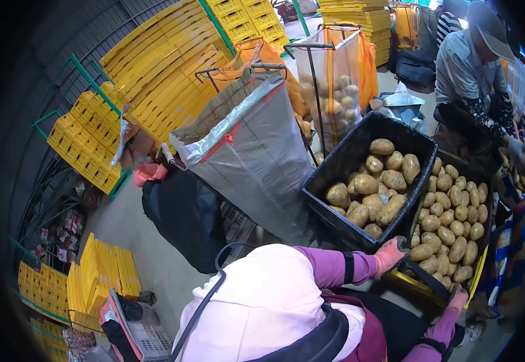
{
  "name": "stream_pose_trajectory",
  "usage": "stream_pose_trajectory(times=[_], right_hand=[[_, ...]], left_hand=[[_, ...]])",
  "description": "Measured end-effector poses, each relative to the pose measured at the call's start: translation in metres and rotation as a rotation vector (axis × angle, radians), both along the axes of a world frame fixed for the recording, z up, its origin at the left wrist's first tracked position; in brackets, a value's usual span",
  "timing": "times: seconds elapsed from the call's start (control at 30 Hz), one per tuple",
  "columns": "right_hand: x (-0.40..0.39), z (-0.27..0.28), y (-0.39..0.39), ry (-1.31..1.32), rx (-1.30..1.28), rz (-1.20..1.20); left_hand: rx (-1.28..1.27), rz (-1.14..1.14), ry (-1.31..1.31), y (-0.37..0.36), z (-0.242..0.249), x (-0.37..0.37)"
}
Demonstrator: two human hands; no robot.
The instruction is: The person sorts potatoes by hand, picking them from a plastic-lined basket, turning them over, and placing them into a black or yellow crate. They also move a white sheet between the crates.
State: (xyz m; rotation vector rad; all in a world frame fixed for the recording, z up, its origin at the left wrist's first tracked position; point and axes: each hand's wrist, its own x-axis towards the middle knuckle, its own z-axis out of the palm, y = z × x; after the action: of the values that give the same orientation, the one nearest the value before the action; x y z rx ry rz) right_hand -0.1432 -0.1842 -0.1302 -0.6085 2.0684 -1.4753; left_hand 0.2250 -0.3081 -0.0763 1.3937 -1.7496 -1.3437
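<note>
My left hand (389, 256), in a pink glove with dark finger parts, is closed on the near left corner of a yellow crate with a dark rim (425, 279). At the crate's near right corner, my right hand (458, 298) is also closed on the rim; its fingers are partly hidden. Many potatoes (446, 223) fill this crate in a fairly level layer. Just beyond my left hand stands a black crate (335, 212) with a looser heap of larger potatoes (371, 196). Purple sleeves with black bands cover my arms.
A grey woven sack (250, 151) hangs open on a metal frame, beside a clear mesh sack (335, 90) with potatoes. Another person (470, 66) works across from me at the right. Yellow crates (160, 66) are stacked behind. A dark covered object (184, 211) stands at left.
</note>
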Motion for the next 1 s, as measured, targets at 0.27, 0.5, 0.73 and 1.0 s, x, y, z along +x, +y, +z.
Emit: stream_pose_trajectory(times=[0.27,0.5,0.73,1.0], right_hand=[[-0.037,-0.087,0.063,0.367,1.045,-0.002],[0.002,-0.060,0.067,0.103,0.708,-0.457],[0.026,-0.007,0.059,0.050,0.392,-0.675],[0.048,0.028,0.049,-0.521,-0.291,-0.622]], left_hand=[[0.194,-0.025,-0.367,0.008,0.045,0.005],[0.883,-0.278,0.163,-0.005,-0.036,0.018],[0.512,-0.413,0.220,-0.012,0.029,-0.005],[-0.658,-0.622,-0.050,0.012,0.096,-0.061]])
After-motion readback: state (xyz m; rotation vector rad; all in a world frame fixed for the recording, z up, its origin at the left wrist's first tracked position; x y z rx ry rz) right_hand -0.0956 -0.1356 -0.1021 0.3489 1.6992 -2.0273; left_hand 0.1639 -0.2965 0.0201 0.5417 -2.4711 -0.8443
